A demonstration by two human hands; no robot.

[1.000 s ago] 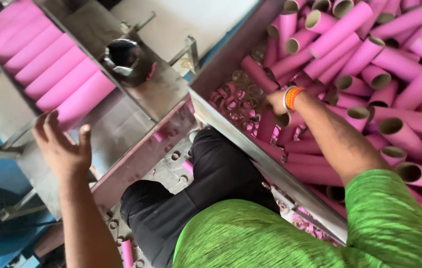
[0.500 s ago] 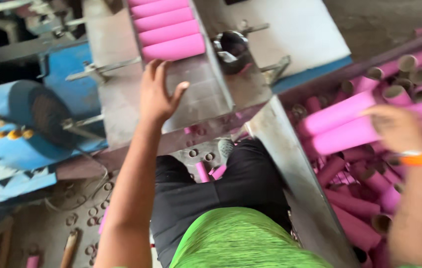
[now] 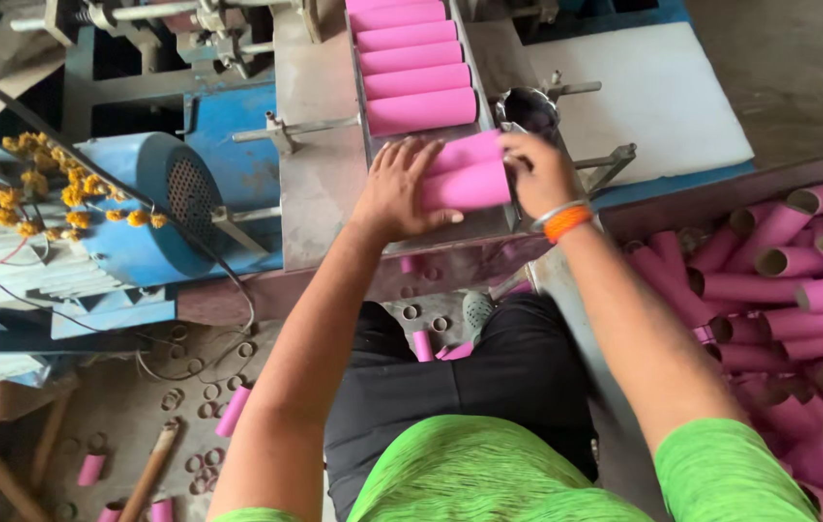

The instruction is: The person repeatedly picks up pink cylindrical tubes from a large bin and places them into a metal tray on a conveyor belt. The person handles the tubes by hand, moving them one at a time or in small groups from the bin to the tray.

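Pink tubes (image 3: 465,174) lie clasped between the spread left hand (image 3: 397,193) and curled right hand (image 3: 539,174).

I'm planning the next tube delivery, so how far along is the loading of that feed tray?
Done: four pink tubes lie side by side in the metal tray. In hand: the left hand and right hand press two more tubes onto the tray's near end. Left: the bin on the right holds a large heap of loose tubes, so most remain.
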